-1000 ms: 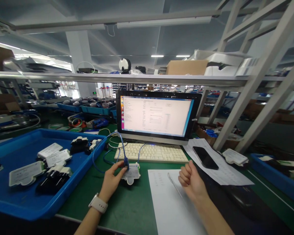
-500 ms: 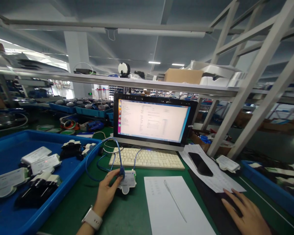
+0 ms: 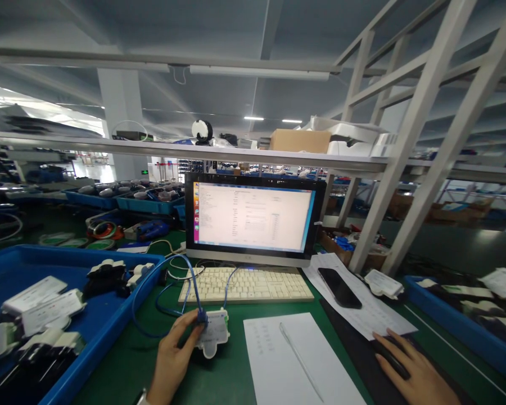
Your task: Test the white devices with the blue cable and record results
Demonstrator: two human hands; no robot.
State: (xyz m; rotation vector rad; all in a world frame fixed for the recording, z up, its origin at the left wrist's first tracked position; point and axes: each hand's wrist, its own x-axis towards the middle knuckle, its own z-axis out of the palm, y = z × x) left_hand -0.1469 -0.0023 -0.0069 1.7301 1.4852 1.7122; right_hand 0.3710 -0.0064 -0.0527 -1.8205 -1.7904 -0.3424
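Item, left hand [image 3: 171,354]: thumb and forefinger closed in a narrow pinch on the blue plug [image 3: 202,316]; I cannot tell whether the plug is fully seated.

Item, white module [image 3: 215,333]: on the table [image 3: 223,388], in front of the keyboard's left end, between the left tray's wall and the sheet's left edge. Flat casing, rounded lobe toward the table's near side, grey label, green strip on its right edge; rigid plastic, I judge.

Item, right hand [image 3: 421,374]: toward the table's right side, fingers loosely spread, holding the black mouse [image 3: 395,363], a smooth, low dome.

Handling note: I would hold the plug square to the module with light, even pressure, letting no sideways pull from the cable reach it, while the right hand works the mouse in small movements and the eyes go to the monitor [image 3: 253,219].

Item, blue cable [image 3: 197,289]: round, glossy, springy in look, arching above the table.

Item, keyboard [image 3: 253,285]: cream, ridged with keys, along the monitor's foot.

Item, sheet [image 3: 274,360]: matt white paper, a slender pen [image 3: 297,354] lying aslant on it.

Item, phone [image 3: 339,288]: black, glassy slab, on creased paper right of the keyboard.

Item, left tray [image 3: 109,329]: moulded blue, at the table's left side, bearing similar white casings.
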